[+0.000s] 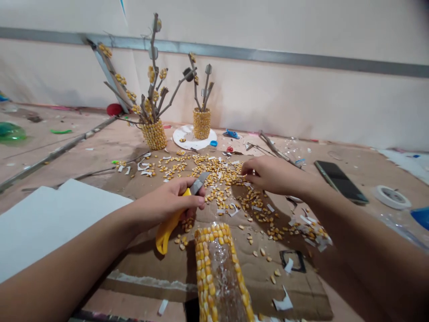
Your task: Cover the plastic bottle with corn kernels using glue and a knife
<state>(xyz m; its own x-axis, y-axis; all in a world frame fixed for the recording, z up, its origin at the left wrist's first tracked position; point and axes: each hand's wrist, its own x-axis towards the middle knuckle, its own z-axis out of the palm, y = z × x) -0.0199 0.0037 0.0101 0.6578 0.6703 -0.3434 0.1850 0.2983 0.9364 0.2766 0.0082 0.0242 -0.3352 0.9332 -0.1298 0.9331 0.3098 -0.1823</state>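
Note:
My left hand [182, 197] is wrapped round a yellow utility knife [167, 228], its blade pointing up and away to the right. Over the right side of a heap of loose corn kernels [217, 176], my right hand [264, 172] has its fingers curled down in a pinch; what is between the fingertips, if anything, is hidden. Close in front of me a cylinder covered with corn kernels [204, 277] runs out of the bottom of the view. A bare brown strip with shiny, clear glue shows along its upper side.
Kernels and white paper scraps lie on a cardboard sheet [161, 286]. Behind stand two kernel-covered pots [154, 135] with twigs, the smaller on a white disc [181, 137]. White paper [67, 223] lies left; a phone [342, 181] and tape roll [392, 197] lie right.

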